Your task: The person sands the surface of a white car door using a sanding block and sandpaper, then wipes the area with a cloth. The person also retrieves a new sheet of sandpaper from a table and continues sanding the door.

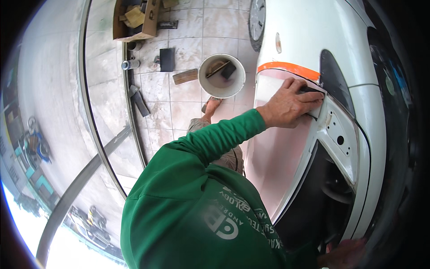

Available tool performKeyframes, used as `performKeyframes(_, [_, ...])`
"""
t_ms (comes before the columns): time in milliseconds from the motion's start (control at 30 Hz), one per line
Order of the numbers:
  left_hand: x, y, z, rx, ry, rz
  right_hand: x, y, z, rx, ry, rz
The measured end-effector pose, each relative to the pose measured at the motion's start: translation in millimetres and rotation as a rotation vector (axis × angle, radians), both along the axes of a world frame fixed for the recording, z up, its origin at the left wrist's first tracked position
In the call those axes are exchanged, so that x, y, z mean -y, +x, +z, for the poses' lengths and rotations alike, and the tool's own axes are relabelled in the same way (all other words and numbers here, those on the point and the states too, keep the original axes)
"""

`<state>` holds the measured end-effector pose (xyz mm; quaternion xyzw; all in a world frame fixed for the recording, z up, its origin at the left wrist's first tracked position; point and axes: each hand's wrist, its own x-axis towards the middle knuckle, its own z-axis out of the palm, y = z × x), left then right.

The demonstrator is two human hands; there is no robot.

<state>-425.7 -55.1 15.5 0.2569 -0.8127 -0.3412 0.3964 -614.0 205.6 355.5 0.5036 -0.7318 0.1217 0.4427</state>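
Note:
My left hand [291, 103], in a green sleeve, grips a dark block [311, 89] against the upper front corner of a car door panel [280, 157] coated in pale pink and white. Orange tape [289, 68] runs along the edge of the white fender [295, 27] just beyond it. A white metal mirror mount with a dark hole [335, 130] lies beside the hand, toward the window. At the lower right my right hand [342, 254] is low by the door frame, dim and blurred, with its fingers unclear.
A white bucket [241, 76] with tools inside stands on the tiled floor [183, 116] by my bare leg. A cardboard box [145, 24], a dark pad [167, 59], a wooden board [183, 77] and a can [131, 65] lie along the glazed partition [85, 89]. Motorbikes [36, 143] show beyond it.

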Motion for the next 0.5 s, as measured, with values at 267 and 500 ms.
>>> performKeyframes(267, [0.0,24.6,3.1,-0.008,0.159,-0.194,23.9,15.8,0.9,-0.256,0.156,0.042])
performKeyframes(500, [-7.3,147.7,-182.9,0.179,0.563,0.368,2.0,14.6,-5.0,-0.039,0.079,-0.21])
